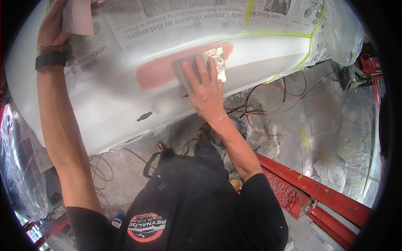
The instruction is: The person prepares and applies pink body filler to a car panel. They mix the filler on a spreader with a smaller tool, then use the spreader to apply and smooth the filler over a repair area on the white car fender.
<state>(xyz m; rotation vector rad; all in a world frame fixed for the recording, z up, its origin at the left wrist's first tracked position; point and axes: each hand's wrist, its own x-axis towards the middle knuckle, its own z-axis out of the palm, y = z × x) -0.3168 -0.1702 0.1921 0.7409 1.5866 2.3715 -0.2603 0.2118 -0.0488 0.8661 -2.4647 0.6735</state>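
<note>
My right hand (206,90) presses a grey sanding sheet (181,72) against a white car body panel (111,115). Its fingers lie spread over the sheet, and the thumb is hidden. A worn, cream-and-brown speckled part (219,62) shows past the fingertips. Under the sheet is a reddish-pink filler patch (155,73), which extends on both sides of it. At the upper left, my left hand (51,31) holds a flat pinkish sheet (78,19) above the masked part of the car. Most of the left fingers are behind that sheet.
Newspaper (176,21) edged with yellow-green tape (280,33) covers the upper panel. A dark bare spot (144,116) marks the panel's lower side. Hoses (255,113) lie on the concrete floor. Red metal beams (318,192) stand at the lower right, near clear plastic sheeting (347,142).
</note>
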